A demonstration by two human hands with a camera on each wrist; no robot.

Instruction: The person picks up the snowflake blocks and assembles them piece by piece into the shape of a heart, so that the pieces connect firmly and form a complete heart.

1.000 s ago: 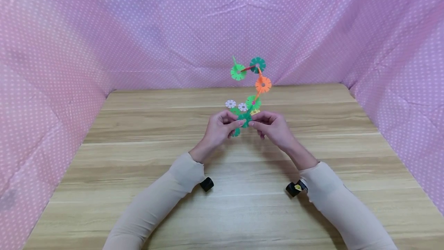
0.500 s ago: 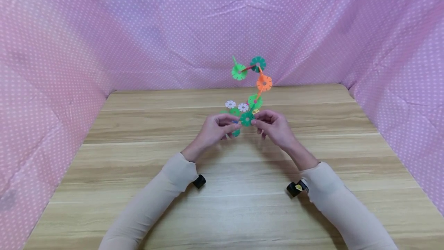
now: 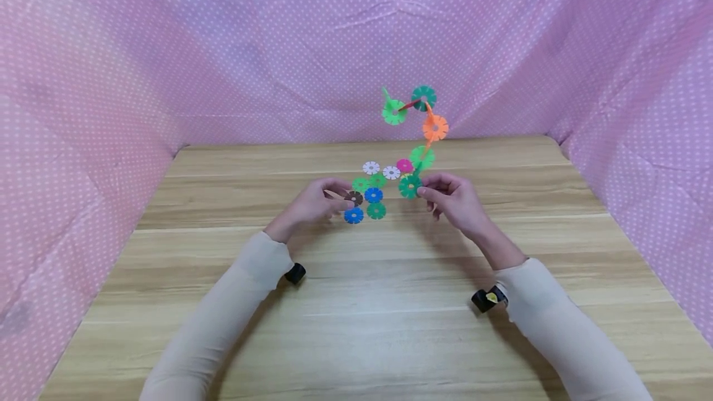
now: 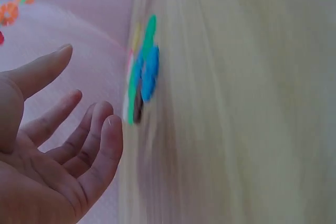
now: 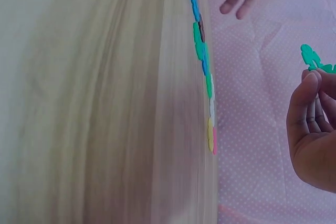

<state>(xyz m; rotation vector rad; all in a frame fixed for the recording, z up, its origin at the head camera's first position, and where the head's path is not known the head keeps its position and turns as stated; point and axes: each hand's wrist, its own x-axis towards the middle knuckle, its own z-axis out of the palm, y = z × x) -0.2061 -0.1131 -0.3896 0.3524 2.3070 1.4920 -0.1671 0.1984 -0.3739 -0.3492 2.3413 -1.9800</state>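
Observation:
My right hand (image 3: 453,203) pinches a dark green snowflake disc (image 3: 410,186) between thumb and fingers. That disc is the lowest link of a raised chain of notched plastic discs, with an orange disc (image 3: 435,127) partway up and a light green disc (image 3: 394,112) near its far end. The same pinch on green plastic shows on my right hand (image 5: 315,135) in the right wrist view. My left hand (image 4: 68,150) holds nothing, its fingers loosely bent and spread. In the head view it hovers at the left of the loose discs, near a brown disc (image 3: 354,198).
Several loose snowflake discs lie flat on the wooden table (image 3: 356,327), among them a blue disc (image 3: 353,215), a green disc (image 3: 376,210), a white disc (image 3: 371,168) and a pink disc (image 3: 405,166). Pink dotted cloth (image 3: 278,48) hangs behind and at both sides.
My left hand has let go of the dark green disc and moved left, uncovering the loose discs. My right hand has shifted slightly right, carrying the chain along.

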